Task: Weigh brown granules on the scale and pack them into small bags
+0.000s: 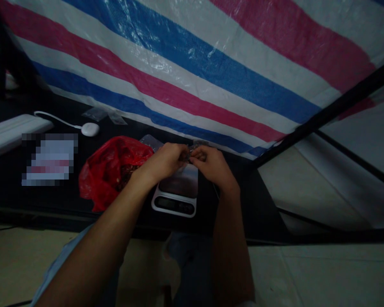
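Note:
My left hand (170, 158) and my right hand (216, 166) meet above the far end of a white kitchen scale (178, 188). Fingers on both sides are pinched around a small clear plastic bag (195, 147); its contents are too dim and covered to make out. The scale has a metal-looking plate and a dark display facing me. Left of it, an open red plastic bag (102, 170) holds small brownish pieces (125, 175), partly hidden by my left forearm. Behind my left hand lies a flat clear plastic piece (150, 140).
Small clear bags (105, 114) lie at the back of the black table (249, 209). At left are a white box-like object (16, 132), a round white piece (90, 129) on a cord, and a blurred-out sheet (53, 162). A striped tarp (179, 81) closes off the back.

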Demonstrator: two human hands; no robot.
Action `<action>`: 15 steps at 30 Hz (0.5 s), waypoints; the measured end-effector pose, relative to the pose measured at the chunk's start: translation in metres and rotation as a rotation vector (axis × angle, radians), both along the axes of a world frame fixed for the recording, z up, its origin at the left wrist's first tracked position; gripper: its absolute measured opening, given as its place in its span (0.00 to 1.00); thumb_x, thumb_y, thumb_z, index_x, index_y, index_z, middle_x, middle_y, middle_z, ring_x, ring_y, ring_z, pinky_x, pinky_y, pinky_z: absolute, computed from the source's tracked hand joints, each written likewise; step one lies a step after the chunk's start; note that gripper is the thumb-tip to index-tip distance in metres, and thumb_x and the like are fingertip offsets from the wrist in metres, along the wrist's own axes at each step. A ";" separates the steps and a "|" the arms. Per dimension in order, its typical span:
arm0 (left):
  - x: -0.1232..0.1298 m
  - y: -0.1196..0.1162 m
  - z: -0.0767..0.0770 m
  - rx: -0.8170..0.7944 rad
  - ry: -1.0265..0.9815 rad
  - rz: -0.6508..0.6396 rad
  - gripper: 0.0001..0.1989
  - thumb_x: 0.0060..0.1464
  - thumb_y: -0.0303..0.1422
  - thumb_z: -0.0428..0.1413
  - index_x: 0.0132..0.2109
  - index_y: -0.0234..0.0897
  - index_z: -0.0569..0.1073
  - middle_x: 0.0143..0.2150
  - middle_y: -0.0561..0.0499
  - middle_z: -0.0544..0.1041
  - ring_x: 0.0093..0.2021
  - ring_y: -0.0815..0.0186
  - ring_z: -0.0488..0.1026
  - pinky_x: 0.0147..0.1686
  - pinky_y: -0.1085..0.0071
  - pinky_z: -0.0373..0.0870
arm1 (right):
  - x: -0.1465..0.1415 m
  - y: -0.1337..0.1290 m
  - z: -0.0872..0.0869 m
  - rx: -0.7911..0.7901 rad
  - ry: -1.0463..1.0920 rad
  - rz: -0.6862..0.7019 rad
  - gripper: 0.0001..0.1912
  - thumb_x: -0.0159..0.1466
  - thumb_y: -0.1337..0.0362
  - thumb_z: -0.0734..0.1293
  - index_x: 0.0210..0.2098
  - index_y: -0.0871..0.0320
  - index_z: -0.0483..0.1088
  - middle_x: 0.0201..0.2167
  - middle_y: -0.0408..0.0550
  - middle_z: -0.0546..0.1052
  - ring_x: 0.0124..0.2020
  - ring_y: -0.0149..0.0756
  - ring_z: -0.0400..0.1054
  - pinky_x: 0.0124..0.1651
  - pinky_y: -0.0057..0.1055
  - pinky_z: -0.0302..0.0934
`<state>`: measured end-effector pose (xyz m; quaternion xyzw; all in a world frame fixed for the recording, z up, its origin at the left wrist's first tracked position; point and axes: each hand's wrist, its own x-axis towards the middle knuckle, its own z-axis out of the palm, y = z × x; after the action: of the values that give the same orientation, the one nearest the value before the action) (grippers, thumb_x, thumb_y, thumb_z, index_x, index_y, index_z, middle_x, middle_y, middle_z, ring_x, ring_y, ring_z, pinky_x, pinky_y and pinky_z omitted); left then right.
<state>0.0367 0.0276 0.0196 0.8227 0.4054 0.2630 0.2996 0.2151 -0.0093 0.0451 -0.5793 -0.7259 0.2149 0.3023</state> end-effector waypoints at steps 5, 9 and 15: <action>-0.004 0.000 -0.003 0.019 -0.038 0.012 0.25 0.54 0.24 0.59 0.59 0.34 0.73 0.51 0.43 0.83 0.51 0.56 0.80 0.46 0.69 0.74 | -0.009 0.008 -0.011 0.003 -0.011 0.139 0.07 0.64 0.75 0.67 0.35 0.61 0.77 0.35 0.49 0.83 0.36 0.34 0.76 0.42 0.30 0.66; -0.005 -0.002 -0.005 0.002 -0.037 0.021 0.26 0.53 0.23 0.60 0.59 0.35 0.73 0.50 0.43 0.83 0.51 0.55 0.80 0.47 0.67 0.75 | -0.002 0.010 -0.010 0.040 -0.027 0.121 0.08 0.66 0.71 0.66 0.37 0.60 0.79 0.39 0.49 0.83 0.41 0.36 0.76 0.47 0.32 0.66; -0.007 -0.004 -0.002 0.038 -0.105 0.031 0.25 0.56 0.24 0.58 0.61 0.35 0.73 0.54 0.43 0.82 0.54 0.57 0.79 0.50 0.67 0.74 | 0.015 0.016 -0.029 -0.091 -0.088 0.040 0.08 0.63 0.74 0.68 0.38 0.61 0.80 0.39 0.50 0.84 0.39 0.36 0.77 0.45 0.31 0.67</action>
<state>0.0301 0.0241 0.0173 0.8070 0.3967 0.3178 0.3007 0.2303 0.0064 0.0166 -0.5868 -0.7393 0.2279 0.2392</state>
